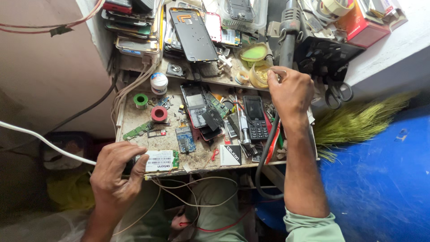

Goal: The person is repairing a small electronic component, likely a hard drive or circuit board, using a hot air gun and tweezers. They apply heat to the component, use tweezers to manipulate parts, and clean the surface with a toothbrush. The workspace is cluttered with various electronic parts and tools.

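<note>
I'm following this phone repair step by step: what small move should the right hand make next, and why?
Probably draw the right hand back toward the left hand. The right hand's fingertips are at the small yellowish tub at the back of the bench, as if picking something up, while the left hand pins the green circuit board with its white label at the front edge, seemingly waiting.

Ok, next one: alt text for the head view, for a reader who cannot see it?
Seen from above, a person's left hand holds a green circuit board with a white label at the near edge of a cluttered repair bench. The right hand reaches to a small yellow pot further back. A black keypad phone, opened phones and tape rolls lie between.
</note>
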